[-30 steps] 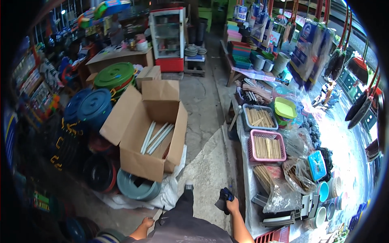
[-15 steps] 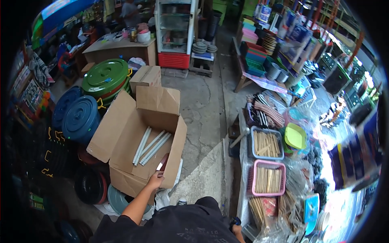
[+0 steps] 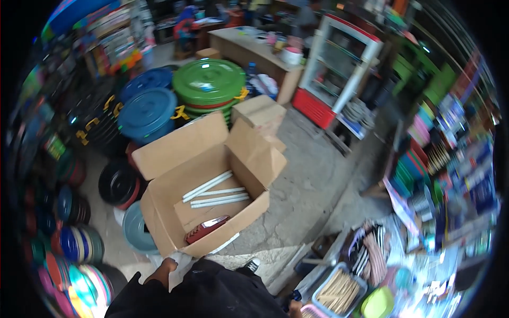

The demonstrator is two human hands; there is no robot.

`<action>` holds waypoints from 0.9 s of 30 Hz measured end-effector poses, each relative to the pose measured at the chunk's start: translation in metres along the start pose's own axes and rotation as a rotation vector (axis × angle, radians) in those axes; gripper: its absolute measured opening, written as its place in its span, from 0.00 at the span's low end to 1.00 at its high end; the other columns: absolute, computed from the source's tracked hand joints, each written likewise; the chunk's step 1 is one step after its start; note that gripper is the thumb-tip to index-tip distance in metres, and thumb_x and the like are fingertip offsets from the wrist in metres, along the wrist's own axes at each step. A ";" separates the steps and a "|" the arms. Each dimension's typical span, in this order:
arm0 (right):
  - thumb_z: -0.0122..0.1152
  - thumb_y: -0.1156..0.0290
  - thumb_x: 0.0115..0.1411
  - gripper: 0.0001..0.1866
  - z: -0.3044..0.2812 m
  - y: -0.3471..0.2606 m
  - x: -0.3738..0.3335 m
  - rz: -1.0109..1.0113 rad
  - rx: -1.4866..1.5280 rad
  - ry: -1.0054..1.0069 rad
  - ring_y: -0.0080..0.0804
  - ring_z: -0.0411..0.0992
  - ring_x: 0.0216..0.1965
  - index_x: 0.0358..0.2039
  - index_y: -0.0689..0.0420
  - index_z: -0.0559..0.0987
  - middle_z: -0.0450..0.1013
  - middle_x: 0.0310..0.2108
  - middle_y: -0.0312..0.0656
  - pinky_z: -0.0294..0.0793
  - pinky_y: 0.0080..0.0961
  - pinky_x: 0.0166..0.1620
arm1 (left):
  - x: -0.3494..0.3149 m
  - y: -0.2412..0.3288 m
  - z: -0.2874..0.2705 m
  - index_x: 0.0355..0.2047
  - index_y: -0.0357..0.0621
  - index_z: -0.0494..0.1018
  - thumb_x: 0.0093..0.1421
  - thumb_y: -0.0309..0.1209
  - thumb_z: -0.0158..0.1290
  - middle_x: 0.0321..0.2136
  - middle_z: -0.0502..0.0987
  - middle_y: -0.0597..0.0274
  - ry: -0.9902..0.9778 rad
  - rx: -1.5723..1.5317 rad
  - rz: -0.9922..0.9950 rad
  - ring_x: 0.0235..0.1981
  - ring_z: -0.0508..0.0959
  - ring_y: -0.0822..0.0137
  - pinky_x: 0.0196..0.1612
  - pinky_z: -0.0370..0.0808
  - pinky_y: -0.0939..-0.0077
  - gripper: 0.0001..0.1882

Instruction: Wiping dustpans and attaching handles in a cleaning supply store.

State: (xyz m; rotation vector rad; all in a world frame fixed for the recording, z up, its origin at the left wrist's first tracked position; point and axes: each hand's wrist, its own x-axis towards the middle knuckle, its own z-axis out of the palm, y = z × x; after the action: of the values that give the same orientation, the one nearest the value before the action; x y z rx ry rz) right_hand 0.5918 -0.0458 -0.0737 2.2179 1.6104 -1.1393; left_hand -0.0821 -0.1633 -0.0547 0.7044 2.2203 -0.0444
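An open cardboard box stands on the floor in front of me. Several white sticks, perhaps candles, lie inside it. By its near wall rests a dark red, elongated thing with a shiny pale end, its kind unclear. My left hand is just outside the box's near corner, beside some whitish plastic; its fingers are blurred and partly hidden. Low in view, my right hand is closed around something small and dark, beside the basket table and away from the box.
Green and blue lidded tubs stand behind the box, with black basins at left. A smaller carton adjoins it. Farther back are a desk and a red-and-white display fridge. At right, a basket holds wooden sticks.
The view has swung left. My left hand has let go of the dark red thing, now lying in the box, and drawn back past the near edge. My right hand still hangs low.
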 end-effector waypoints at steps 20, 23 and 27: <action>0.57 0.67 0.58 0.19 -0.107 -0.422 0.160 -0.876 -0.041 -0.309 0.44 0.76 0.48 0.50 0.58 0.77 0.77 0.44 0.51 0.72 0.37 0.50 | -0.136 0.073 0.116 0.52 0.46 0.73 0.58 0.37 0.57 0.37 0.80 0.50 0.152 -0.975 -0.514 0.38 0.80 0.60 0.41 0.77 0.68 0.21; 0.60 0.71 0.56 0.16 -0.100 -0.467 0.136 -0.924 -0.023 -0.304 0.32 0.75 0.41 0.45 0.62 0.77 0.78 0.38 0.47 0.73 0.30 0.47 | -0.108 0.060 0.136 0.51 0.48 0.74 0.57 0.39 0.57 0.35 0.81 0.51 0.102 -0.816 -0.438 0.38 0.81 0.59 0.43 0.77 0.66 0.21; 0.61 0.71 0.56 0.16 -0.108 -0.517 0.128 -0.844 -0.161 -0.228 0.41 0.77 0.42 0.45 0.62 0.77 0.78 0.38 0.51 0.73 0.33 0.47 | -0.068 0.077 0.101 0.51 0.48 0.73 0.58 0.37 0.56 0.37 0.80 0.51 0.110 -0.829 -0.340 0.41 0.80 0.58 0.45 0.76 0.64 0.20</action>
State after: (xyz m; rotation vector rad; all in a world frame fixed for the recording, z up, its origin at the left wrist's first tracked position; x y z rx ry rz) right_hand 0.2090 0.3140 0.0634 1.2339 2.4886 -1.2885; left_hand 0.0611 -0.1557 -0.0623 -0.1281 2.1619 0.7151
